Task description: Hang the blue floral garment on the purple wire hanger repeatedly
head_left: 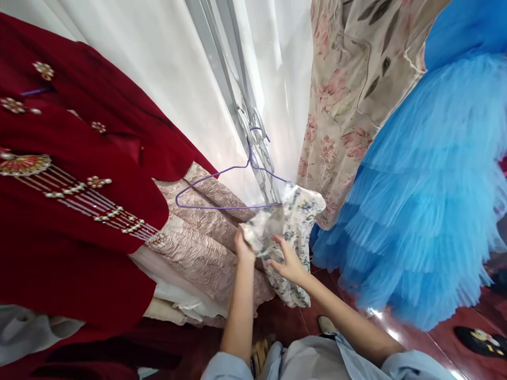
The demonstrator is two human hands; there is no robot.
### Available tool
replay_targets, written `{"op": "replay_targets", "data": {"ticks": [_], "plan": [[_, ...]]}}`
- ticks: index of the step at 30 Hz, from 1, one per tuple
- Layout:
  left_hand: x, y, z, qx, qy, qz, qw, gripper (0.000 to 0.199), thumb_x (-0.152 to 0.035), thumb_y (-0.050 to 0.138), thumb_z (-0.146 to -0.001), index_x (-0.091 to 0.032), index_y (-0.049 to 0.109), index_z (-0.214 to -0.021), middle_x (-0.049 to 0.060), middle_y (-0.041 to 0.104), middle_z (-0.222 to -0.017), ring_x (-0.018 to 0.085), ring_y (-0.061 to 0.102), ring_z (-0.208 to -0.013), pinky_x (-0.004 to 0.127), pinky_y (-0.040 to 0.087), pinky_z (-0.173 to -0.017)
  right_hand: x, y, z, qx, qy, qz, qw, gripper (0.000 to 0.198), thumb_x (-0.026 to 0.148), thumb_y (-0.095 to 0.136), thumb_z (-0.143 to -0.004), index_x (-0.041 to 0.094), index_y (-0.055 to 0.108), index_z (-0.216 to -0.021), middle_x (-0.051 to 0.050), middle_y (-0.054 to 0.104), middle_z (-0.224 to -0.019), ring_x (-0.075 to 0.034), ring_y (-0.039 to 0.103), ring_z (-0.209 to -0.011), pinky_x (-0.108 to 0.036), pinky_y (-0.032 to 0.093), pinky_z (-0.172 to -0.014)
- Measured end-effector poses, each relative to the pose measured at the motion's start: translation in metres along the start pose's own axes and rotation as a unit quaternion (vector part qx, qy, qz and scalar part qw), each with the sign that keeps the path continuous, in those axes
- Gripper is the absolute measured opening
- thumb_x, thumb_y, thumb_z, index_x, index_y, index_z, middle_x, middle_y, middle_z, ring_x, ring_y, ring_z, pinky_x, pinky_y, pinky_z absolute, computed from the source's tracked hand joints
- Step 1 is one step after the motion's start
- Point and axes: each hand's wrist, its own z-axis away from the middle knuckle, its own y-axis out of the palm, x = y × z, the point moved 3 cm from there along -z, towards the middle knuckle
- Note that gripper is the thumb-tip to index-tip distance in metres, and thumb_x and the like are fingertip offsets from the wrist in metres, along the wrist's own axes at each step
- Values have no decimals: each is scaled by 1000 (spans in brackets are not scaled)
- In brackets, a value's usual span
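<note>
Left hand [242, 244]: raised on a near-vertical bare forearm, fingers curled shut in a pinch, back of hand toward the camera. Right hand [288, 259]: close beside the left, forearm angled in from lower right, fingers spread and slightly bent, palm turned away.

Clothing shop or dress-hire room. Garments hang close together along a white curtain [166, 68]: a red embroidered robe [71, 200] with beaded trim, a pink brocade dress [202, 237], a floral-print dress [340, 105] and a blue tiered tulle dress [428, 200]. A purple wire hanger [222, 190] hangs from a metal rail [225, 74]. Glossy dark red floor [467, 338].
</note>
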Motion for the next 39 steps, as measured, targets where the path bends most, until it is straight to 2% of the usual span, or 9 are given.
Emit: {"op": "replay_targets", "data": {"ticks": [4, 6, 9, 12, 18, 26, 33, 35, 39], "plan": [[16, 32, 52, 136, 86, -167, 973, 47, -65, 63, -84, -19, 70, -84, 9, 62, -94, 23, 61, -95, 35, 49, -91, 9, -13, -5, 107, 24, 5, 994, 15, 25, 56, -83, 18, 62, -94, -7, 68, -91, -23, 63, -83, -34, 52, -76], [13, 40, 69, 223, 104, -199, 949, 47, -64, 57, -90, -19, 70, -87, 12, 62, -109, 26, 58, -110, 37, 44, -103, 16, -34, -2, 209, 43, 22, 977, 18, 24, 49, -86, 20, 53, -69, 1, 55, -64, -15, 51, -60, -27, 43, -58], [17, 46, 94, 368, -27, -117, 922, 59, -72, 50, -90, -18, 68, -105, 14, 67, -107, 27, 63, -103, 39, 48, -99, 39, -85, 3, 359, 11, 57, 932, 26, 24, 55, -84, 20, 46, -60, 5, 41, -54, -10, 37, -51, -24, 31, -50], [27, 45, 121, 437, -161, -104, 879, 62, -67, 69, -80, -15, 69, -114, 13, 71, -100, 29, 66, -96, 40, 52, -94, 65, -149, -14, 383, -17, 82, 920, 21, 22, 58, -80, 18, 50, -61, 5, 43, -55, -9, 36, -51, -23, 28, -49], [13, 26, 127, 269, -144, -192, 933, 41, -51, 73, -79, -16, 72, -100, 8, 72, -96, 27, 64, -94, 34, 53, -86, 90, -235, -129, 128, -66, 16, 989, 16, 30, 62, -70, 18, 58, -61, 1, 55, -60, -14, 48, -60, -23, 37, -55], [-67, -32, 98, 268, -53, -335, 902, 17, -33, 68, -83, -18, 72, -90, 3, 71, -86, 22, 64, -83, 27, 50, -73, 71, -176, -201, 159, -2, -154, 975, 16, 31, 68, -67, 17, 65, -75, 2, 63, -67, -13, 54, -62, -22, 43, -60], [-189, -113, -53, 132, 62, -505, 851, 16, 2, 68, -64, -14, 70, -66, -2, 65, -66, 17, 56, -70, 33, 49, -81, 67, -191, -205, 162, 1, -143, 976, 22, 32, 78, -66, 15, 71, -79, 0, 69, -71, -14, 59, -62, -22, 44, -59], [-217, -102, -104, 86, 118, -499, 854, 20, 7, 62, -71, -11, 69, -74, -3, 62, -70, 14, 55, -74, 39, 47, -95, 69, -191, -206, 150, 2, -140, 979, 26, 34, 79, -65, 15, 72, -80, 0, 70, -73, -14, 60, -63, -23, 44, -61], [-235, -48, -149, 28, 251, -371, 894, 50, -1, 68, -82, -12, 54, -130, 10, 56, -132, 15, 59, -105, 38, 46, -102, 68, -185, -201, 103, 23, -138, 985, 27, 38, 77, -63, 15, 69, -76, -1, 68, -69, -15, 58, -63, -23, 43, -60]]}}
